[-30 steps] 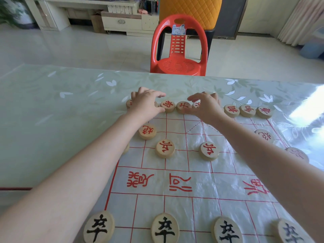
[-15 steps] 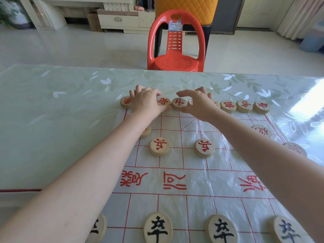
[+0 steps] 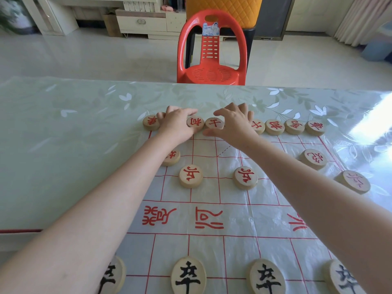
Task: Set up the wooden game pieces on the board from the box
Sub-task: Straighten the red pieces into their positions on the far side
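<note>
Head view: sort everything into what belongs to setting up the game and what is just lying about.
Belongs to the job:
board
red-marked pieces
black-marked pieces
left hand and right hand, both at the far row

Just lying about:
red chair
flowered table cover
white cabinet

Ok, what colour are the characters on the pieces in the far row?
Red, on pale wooden pieces; shows best in the head view.
</note>
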### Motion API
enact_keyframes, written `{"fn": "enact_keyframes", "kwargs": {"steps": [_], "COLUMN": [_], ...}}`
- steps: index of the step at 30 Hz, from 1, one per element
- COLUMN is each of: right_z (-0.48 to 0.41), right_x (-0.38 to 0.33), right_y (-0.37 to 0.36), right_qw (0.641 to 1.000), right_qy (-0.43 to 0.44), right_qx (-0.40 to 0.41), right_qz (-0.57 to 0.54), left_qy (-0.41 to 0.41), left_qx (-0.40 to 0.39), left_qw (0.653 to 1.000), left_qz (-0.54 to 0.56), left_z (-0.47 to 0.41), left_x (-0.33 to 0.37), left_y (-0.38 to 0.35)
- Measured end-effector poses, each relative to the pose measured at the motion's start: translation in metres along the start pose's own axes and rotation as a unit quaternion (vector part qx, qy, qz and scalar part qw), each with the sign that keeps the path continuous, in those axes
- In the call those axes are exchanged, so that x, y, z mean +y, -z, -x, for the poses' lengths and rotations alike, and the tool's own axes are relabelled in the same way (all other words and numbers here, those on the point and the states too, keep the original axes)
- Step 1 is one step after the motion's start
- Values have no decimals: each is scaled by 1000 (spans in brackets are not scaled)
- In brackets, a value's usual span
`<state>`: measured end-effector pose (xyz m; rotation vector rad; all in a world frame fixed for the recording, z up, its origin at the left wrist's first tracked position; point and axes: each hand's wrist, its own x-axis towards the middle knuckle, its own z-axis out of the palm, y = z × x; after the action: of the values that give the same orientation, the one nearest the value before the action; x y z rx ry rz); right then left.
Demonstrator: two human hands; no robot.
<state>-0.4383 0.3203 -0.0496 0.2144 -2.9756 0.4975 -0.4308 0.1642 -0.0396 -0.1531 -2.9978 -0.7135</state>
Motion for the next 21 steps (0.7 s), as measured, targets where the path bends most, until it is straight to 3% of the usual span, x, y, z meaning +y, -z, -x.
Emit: {"fn": "enact_keyframes", "kwargs": {"steps": [7, 16, 21], "right_z": [1, 5, 13], "right_x": [11, 12, 52], "right_y": [0, 1, 32], "right_qw": [999, 998, 988], "right_qy": [-25, -25, -68], "right_qx": [-5, -13, 22], "right_qz": [-41, -50, -137], "left_qy": [17, 17, -7], "left_qx": [32, 17, 25], "left_qw": [999, 1000, 999], "left_qz": [18, 19, 19], "left_z": [4, 7, 13], "left_x": [2, 0, 9], "left_y": [-1, 1, 4]}}
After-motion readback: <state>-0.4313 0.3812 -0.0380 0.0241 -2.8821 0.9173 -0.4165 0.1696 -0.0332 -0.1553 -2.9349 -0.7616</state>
